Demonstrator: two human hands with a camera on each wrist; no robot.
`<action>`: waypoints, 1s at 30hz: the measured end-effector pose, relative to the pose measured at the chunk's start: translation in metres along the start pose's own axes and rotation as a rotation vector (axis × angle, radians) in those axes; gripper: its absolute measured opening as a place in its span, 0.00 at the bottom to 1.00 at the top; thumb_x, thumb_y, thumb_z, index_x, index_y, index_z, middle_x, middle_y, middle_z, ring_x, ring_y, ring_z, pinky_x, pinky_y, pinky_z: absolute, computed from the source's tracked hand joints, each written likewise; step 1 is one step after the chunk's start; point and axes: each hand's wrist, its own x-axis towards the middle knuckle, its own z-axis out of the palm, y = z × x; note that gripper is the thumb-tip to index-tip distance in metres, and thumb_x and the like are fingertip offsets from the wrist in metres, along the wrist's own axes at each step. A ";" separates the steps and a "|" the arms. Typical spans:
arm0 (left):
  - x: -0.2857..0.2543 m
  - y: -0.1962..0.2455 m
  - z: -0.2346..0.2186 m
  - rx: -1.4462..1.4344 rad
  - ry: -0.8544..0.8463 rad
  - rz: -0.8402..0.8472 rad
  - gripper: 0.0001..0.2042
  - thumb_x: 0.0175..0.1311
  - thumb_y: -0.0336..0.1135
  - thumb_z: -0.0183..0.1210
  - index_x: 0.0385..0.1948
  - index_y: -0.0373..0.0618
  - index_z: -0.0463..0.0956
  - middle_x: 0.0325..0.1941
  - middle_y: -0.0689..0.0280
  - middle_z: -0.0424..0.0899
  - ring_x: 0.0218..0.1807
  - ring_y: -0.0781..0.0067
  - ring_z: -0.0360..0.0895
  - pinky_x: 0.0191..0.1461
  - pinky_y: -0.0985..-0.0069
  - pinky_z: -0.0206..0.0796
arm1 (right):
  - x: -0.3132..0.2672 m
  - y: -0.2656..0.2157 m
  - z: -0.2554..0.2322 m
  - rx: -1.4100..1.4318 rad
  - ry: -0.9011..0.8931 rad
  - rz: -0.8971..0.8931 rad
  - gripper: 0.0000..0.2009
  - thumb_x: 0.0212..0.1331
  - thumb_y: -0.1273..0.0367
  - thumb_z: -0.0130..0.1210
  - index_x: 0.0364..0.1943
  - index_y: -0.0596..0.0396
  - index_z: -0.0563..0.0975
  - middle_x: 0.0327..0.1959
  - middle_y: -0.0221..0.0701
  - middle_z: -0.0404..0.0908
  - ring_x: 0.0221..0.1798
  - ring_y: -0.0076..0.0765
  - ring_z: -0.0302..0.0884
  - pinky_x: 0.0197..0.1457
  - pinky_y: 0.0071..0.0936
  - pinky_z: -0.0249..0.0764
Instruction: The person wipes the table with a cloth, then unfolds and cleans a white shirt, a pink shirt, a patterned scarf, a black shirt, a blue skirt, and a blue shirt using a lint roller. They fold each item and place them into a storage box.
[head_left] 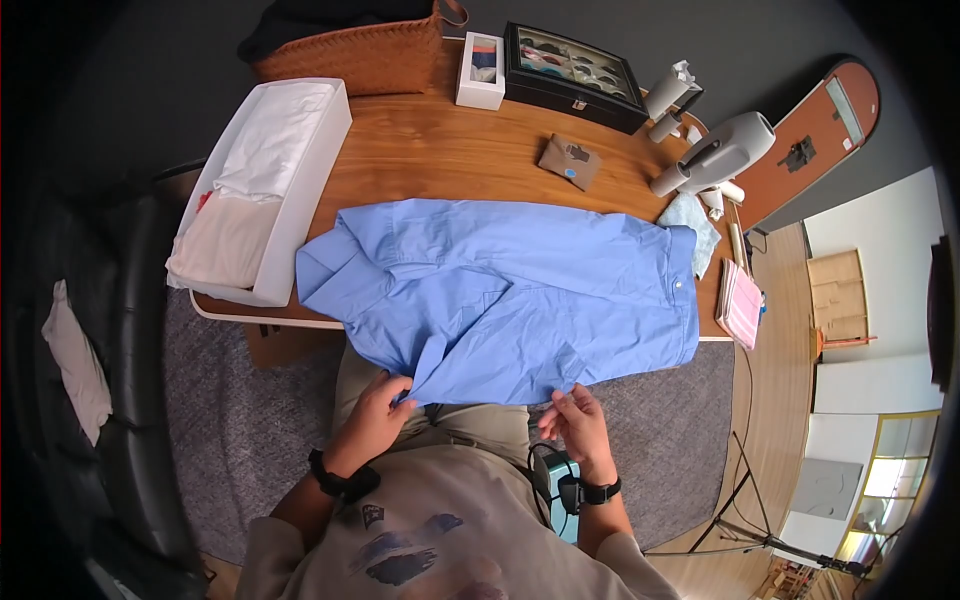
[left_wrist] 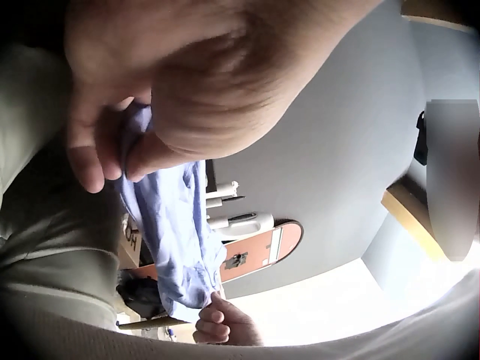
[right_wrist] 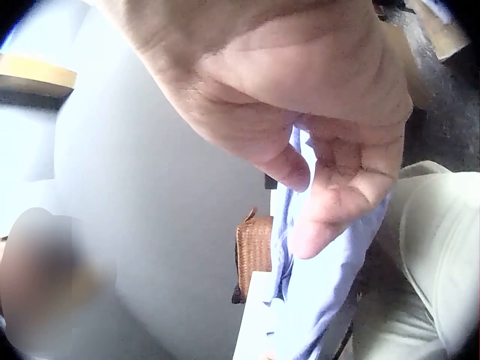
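Note:
A blue garment, collar-like band with a button at its right end, lies across the wooden table, its near edge hanging over the front. My left hand pinches that near edge toward the left, thumb against fingers; the left wrist view shows the cloth between thumb and fingers of the hand. Farther right, my right hand pinches the same edge. In the right wrist view the fabric passes between thumb and fingertips of the hand.
Left on the table stands a white box of folded clothes. Behind are a woven basket, a small white box, a black display case and a brown packet. A grey device and pink cloth are at right.

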 end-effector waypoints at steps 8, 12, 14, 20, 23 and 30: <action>-0.008 -0.019 -0.012 0.179 -0.154 0.081 0.06 0.60 0.19 0.64 0.36 0.41 0.86 0.45 0.55 0.85 0.44 0.53 0.84 0.51 0.65 0.75 | 0.002 0.019 -0.013 0.178 -0.124 0.117 0.07 0.82 0.67 0.55 0.45 0.54 0.82 0.40 0.38 0.91 0.41 0.35 0.91 0.48 0.33 0.88; -0.009 -0.014 -0.015 0.089 -0.257 0.031 0.06 0.60 0.21 0.66 0.36 0.42 0.85 0.43 0.57 0.88 0.46 0.55 0.86 0.50 0.64 0.76 | 0.006 0.029 -0.007 0.148 -0.042 0.033 0.08 0.82 0.68 0.55 0.52 0.54 0.83 0.51 0.36 0.90 0.53 0.37 0.89 0.62 0.39 0.87; -0.010 -0.004 -0.016 0.056 -0.249 -0.003 0.05 0.63 0.24 0.68 0.38 0.42 0.84 0.42 0.58 0.88 0.45 0.58 0.86 0.49 0.65 0.76 | 0.009 0.027 -0.004 0.283 -0.061 0.064 0.09 0.82 0.68 0.55 0.55 0.56 0.83 0.56 0.35 0.88 0.58 0.38 0.88 0.68 0.42 0.84; -0.007 0.015 -0.012 0.005 -0.166 -0.112 0.10 0.71 0.34 0.71 0.41 0.39 0.79 0.31 0.61 0.84 0.32 0.71 0.79 0.38 0.70 0.72 | 0.007 0.021 0.004 0.361 -0.067 0.019 0.12 0.82 0.66 0.55 0.59 0.60 0.80 0.51 0.37 0.89 0.57 0.38 0.89 0.66 0.44 0.85; -0.007 0.009 -0.010 0.063 -0.130 -0.108 0.11 0.73 0.35 0.70 0.38 0.39 0.77 0.26 0.65 0.81 0.26 0.76 0.76 0.32 0.73 0.69 | 0.002 0.019 0.010 0.268 0.103 0.092 0.14 0.78 0.65 0.62 0.57 0.60 0.79 0.53 0.42 0.86 0.53 0.38 0.88 0.61 0.41 0.84; -0.010 0.023 -0.008 -0.223 -0.081 -0.199 0.09 0.77 0.32 0.65 0.40 0.40 0.74 0.32 0.66 0.81 0.30 0.85 0.81 0.32 0.80 0.68 | -0.033 -0.008 0.061 -1.329 0.073 -0.928 0.26 0.58 0.71 0.74 0.60 0.58 0.77 0.63 0.46 0.76 0.62 0.56 0.74 0.64 0.47 0.74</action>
